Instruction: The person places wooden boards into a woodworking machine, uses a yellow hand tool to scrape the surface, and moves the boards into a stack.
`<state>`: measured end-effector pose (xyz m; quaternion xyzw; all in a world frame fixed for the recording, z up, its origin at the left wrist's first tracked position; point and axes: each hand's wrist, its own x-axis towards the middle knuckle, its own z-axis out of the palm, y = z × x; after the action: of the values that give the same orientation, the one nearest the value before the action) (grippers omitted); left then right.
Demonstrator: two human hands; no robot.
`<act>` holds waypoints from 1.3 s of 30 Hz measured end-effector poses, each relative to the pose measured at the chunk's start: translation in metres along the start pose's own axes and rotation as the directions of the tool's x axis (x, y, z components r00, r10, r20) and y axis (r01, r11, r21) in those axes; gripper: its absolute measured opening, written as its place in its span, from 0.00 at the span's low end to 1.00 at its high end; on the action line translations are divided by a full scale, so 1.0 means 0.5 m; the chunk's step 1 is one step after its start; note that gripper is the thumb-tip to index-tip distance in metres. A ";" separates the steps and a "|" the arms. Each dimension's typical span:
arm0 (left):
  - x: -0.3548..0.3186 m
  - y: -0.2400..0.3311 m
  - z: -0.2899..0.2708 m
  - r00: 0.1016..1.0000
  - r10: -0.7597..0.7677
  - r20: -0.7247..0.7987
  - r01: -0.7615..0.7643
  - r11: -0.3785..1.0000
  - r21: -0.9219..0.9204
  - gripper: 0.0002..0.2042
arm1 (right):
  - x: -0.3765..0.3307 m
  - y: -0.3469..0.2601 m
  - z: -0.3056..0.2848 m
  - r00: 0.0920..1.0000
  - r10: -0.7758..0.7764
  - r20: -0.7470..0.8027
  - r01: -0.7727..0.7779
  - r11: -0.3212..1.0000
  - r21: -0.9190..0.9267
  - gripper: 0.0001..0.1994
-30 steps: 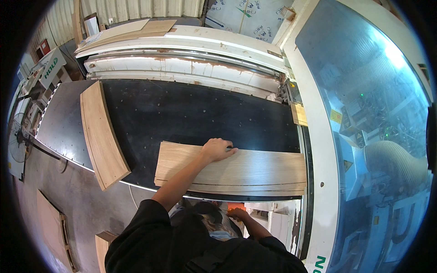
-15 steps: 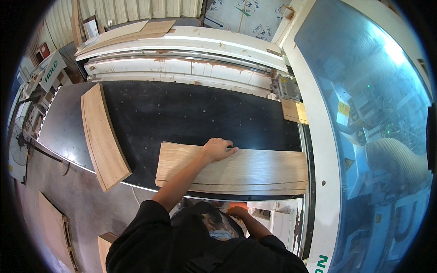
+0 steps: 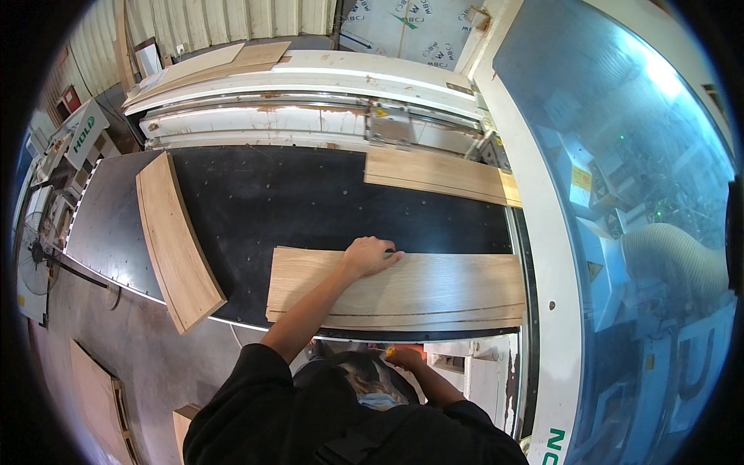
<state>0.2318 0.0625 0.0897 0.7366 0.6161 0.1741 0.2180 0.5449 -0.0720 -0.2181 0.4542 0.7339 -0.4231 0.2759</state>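
Wood plank (image 3: 418, 288), pale and long, lies flat across the near right part of the black machine bed (image 3: 310, 201), its right end close to the white side frame (image 3: 535, 256) and its near long edge at the bed's near rim. Left hand (image 3: 370, 256) rests palm-down on the plank's far edge, fingers curled over that edge, pressing rather than clasping. Right hand (image 3: 407, 358) sits low below the bed's near rim, beside something orange; cannot tell if it is closed or loose, mostly hidden by the person's dark clothing. No containers in view. Bare black bed stays open between the plank and a second plank (image 3: 438, 174) at the far right, well apart. A curved wooden board (image 3: 174, 240) lies at the left, overhanging the bed's near edge, apart from the held plank. White machine gantry (image 3: 310, 101) runs along the far side. Blue-tinted window panel (image 3: 620, 194) fills the right. Wooden panels (image 3: 97, 403) lean on the floor near left.
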 end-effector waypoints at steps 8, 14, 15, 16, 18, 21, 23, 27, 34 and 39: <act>-0.009 0.001 -0.003 1.000 -0.014 -0.002 0.014 1.000 0.014 0.24 | -0.215 -0.130 -0.145 0.991 0.131 0.003 -0.130 0.984 0.120 0.40; 0.003 -0.010 0.019 1.000 0.018 0.001 -0.018 0.998 0.057 0.24 | -0.568 -0.170 -0.282 0.977 -0.213 -0.028 0.181 0.747 0.640 0.17; 0.003 -0.006 0.010 0.999 -0.003 0.037 0.000 0.998 0.062 0.23 | -0.600 -0.163 -0.287 0.971 -0.217 -0.096 0.211 0.603 0.769 0.11; 0.005 -0.011 0.013 0.999 0.002 0.035 -0.003 1.000 0.025 0.24 | -0.623 -0.155 -0.289 0.964 -0.131 -0.231 0.263 0.589 0.764 0.10; 0.014 -0.017 0.018 1.000 0.012 0.029 -0.011 0.999 -0.046 0.25 | -0.637 -0.126 -0.303 0.828 0.197 -0.525 0.356 0.539 0.763 0.16; 0.059 -0.018 0.015 0.997 0.068 -0.029 -0.071 0.989 -0.131 0.19 | -0.628 -0.071 -0.315 0.290 0.686 -0.668 0.028 0.691 0.722 0.29; 0.124 -0.039 0.032 0.994 0.103 -0.027 -0.105 0.992 -0.072 0.24 | -0.636 -0.031 -0.309 0.209 0.746 -0.633 0.009 0.645 0.764 0.30; 0.286 -0.056 0.046 0.989 0.138 -0.056 -0.130 0.982 0.139 0.35 | -0.701 -0.075 -0.323 0.381 0.768 -0.515 0.095 0.522 0.848 0.27; 0.529 -0.228 0.052 0.965 -0.243 0.094 0.202 0.925 0.321 0.42 | -0.677 -0.123 -0.288 0.874 0.221 -0.433 0.220 0.616 0.757 0.25; 0.478 -0.203 0.076 0.987 -0.135 0.091 0.087 0.909 0.409 0.43 | -0.635 -0.154 -0.286 0.556 0.526 -0.644 0.117 0.717 0.687 0.29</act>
<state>0.2101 0.3081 0.0004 0.7382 0.6659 -0.0129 0.1068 0.6109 -0.1023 0.1310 0.7496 0.5108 -0.3605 -0.2175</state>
